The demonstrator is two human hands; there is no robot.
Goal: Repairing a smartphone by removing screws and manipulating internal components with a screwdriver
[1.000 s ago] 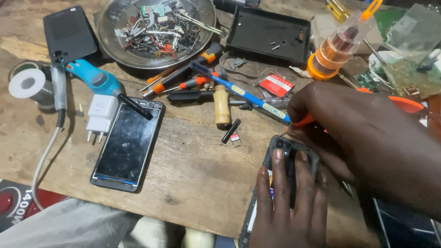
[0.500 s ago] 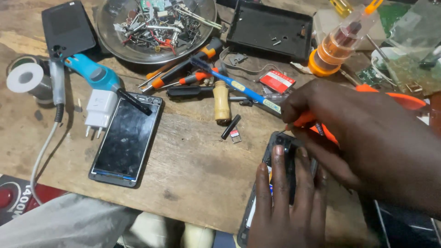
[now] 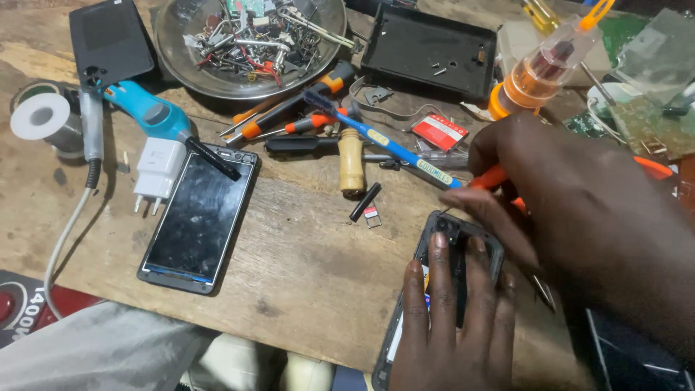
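At the near edge of the wooden table, toward its right corner, the left hand lies flat with its fingers spread over an opened dark phone, pressing it down; the phone's near end hangs over the table's edge. Just above it, the right hand arches over the phone's far end, thumb and fingers pinched around an orange-handled tool whose tip is hidden beneath the palm.

Left of the hands, nearer the middle of the table, a second phone rests face up, its dark screen scuffed. A white charger plug sits just beside its far left corner, and a small black strip with a tiny card lies between the two phones.

Farther back, a wooden-handled tool stands among several screwdrivers with orange and black grips, and a blue toothbrush crosses them diagonally. A blue-handled soldering iron lies toward the left edge, next to a roll of solder wire.

Along the far edge sit a metal bowl full of screws and scrap parts, a black back cover, and a clear bottle with orange cap.
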